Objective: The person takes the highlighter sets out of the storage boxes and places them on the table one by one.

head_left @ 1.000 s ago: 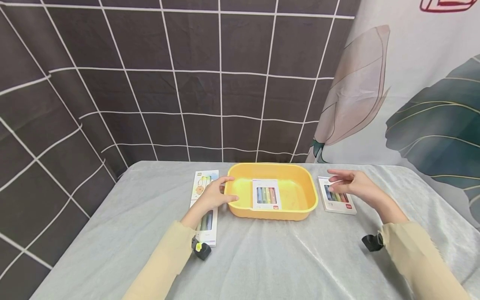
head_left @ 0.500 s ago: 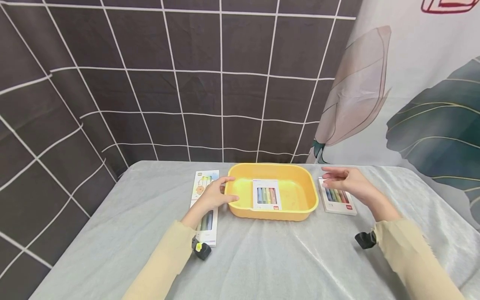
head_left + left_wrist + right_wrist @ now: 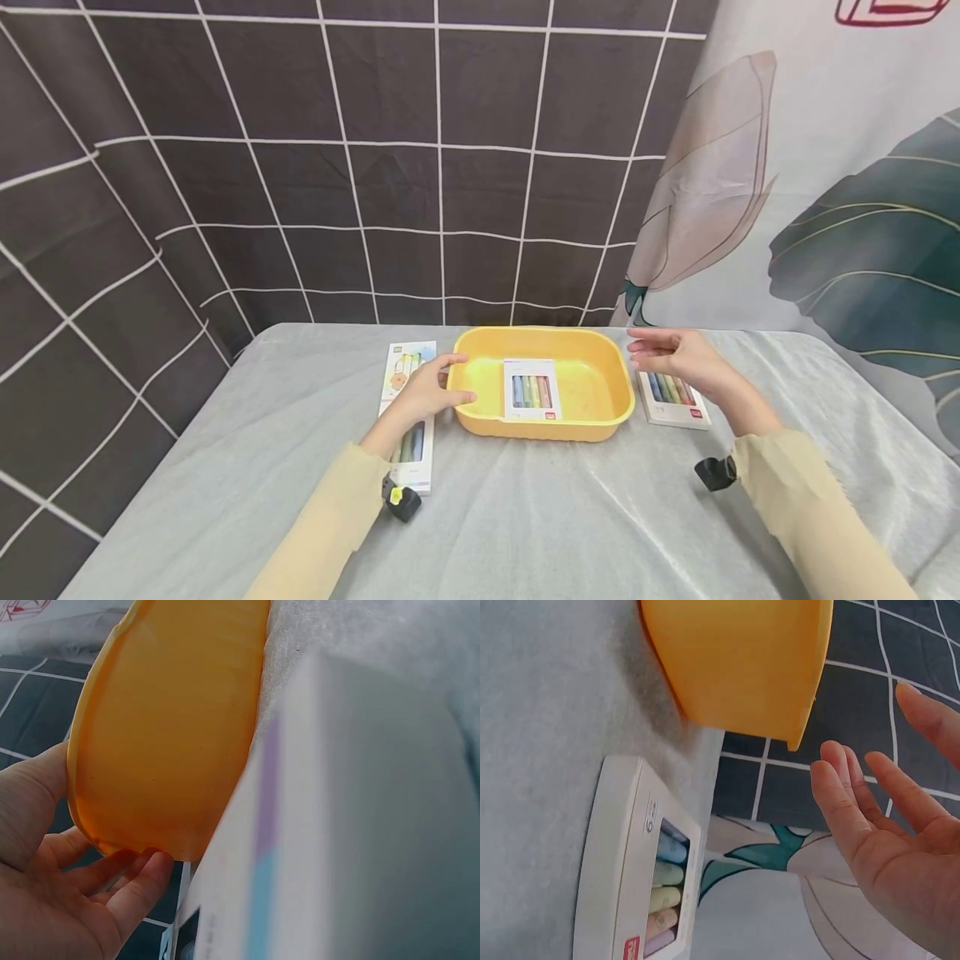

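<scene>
A yellow plastic basin [image 3: 577, 431] stands on the table, and a white windowed box of coloured sticks [image 3: 532, 388] lies inside it. My left hand [image 3: 430, 390] grips the basin's left end, thumb and fingers around the rim; in the left wrist view the fingertips [image 3: 154, 866] touch the outer wall. Close to the basin's right rim, my right hand [image 3: 686, 362] hovers with fingers extended, holding nothing. Below and behind it lies a second white box of coloured sticks [image 3: 630, 847], partly covered by the hand in the head view.
A longer white box [image 3: 401, 358] with coloured sticks lies left of the basin, partly hidden under my left wrist. Grey cloth [image 3: 525, 517] covers the table. A dark checked curtain [image 3: 480, 192] and a leaf-print curtain [image 3: 735, 283] hang behind it.
My right hand has moved left, from over the right-hand box toward the basin's right rim, uncovering more of that box's window. The left hand keeps its grip and the basin stays put.
</scene>
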Tool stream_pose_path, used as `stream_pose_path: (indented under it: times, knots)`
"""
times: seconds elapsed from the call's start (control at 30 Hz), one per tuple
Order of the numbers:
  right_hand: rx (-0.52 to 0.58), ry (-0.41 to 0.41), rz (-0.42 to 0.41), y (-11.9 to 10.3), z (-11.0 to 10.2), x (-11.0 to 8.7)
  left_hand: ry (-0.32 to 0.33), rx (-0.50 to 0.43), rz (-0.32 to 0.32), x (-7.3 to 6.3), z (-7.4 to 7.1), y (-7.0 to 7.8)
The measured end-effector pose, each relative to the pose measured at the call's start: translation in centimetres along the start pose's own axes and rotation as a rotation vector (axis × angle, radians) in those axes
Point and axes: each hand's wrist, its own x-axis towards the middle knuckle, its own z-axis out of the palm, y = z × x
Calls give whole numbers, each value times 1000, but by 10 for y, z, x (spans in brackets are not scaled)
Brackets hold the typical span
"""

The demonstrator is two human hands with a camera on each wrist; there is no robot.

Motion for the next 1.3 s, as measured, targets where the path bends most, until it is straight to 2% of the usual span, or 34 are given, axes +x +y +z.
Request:
stream_pose_path:
  times: [0.33,0.83,1.13,1.3]
  knots:
    - [38,-35,-62,-5,15,8,-3,-14,-8,-1,0,0]
    - [15,-94,-33,-23,31,9,-6,-4,-10,-1,0,0]
    - [25,-146,-65,-22,41,16,-4,-15,-12,0,0,1]
    - [-9,-162,-61,-21,46,18,-7,-8,-16,-1,0,1]
